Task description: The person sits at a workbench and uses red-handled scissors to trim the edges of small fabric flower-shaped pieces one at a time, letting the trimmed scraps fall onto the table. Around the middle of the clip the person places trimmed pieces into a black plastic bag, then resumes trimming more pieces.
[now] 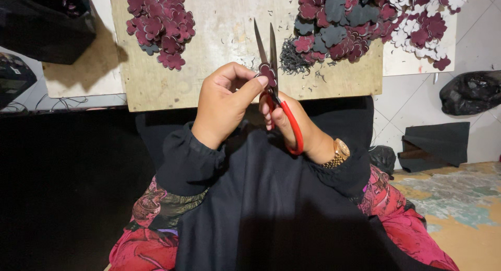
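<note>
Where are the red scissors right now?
The red scissors are mid-frame in the right hand, blades up beside the small flower piece pinched by the left hand.

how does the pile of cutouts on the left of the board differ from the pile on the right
The left pile is small, compact and almost all maroon; the right pile is far bigger, sprawling past the wooden board onto a white surface. The right pile mixes maroon, dark grey and white pieces; the left pile shows no white. Dark trimmings lie beside the right pile only. Both hold flower-shaped cutouts.
</note>
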Demonstrator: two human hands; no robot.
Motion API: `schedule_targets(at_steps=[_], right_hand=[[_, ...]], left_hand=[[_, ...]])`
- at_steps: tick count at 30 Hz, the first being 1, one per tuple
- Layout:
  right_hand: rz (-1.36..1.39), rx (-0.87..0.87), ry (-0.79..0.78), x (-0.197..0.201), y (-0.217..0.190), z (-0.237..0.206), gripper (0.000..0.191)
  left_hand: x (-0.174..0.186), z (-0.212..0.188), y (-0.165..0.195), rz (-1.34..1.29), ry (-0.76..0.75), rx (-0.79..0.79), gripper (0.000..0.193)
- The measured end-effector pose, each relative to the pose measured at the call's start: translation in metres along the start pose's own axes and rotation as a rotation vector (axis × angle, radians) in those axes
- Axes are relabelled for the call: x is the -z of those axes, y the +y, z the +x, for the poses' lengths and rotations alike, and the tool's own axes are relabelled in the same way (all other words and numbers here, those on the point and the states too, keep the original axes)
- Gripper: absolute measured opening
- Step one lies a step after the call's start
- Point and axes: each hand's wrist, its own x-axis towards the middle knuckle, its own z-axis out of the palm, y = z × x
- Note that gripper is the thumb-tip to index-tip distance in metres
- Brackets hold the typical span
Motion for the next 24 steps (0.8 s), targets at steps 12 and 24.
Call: schedule_targets(at_steps=[12, 24], right_hand=[[-0.04, 0.0, -0.003, -0.003, -0.013, 0.0, 0.07], [0.005, -0.029, -0.006, -0.003, -0.009, -0.001, 0.069]], left_hand=[[0.006, 0.003, -0.003, -0.031, 0.052, -0.018, 0.008], [0.01, 0.005, -0.002, -0.057, 0.049, -0.054, 0.007]])
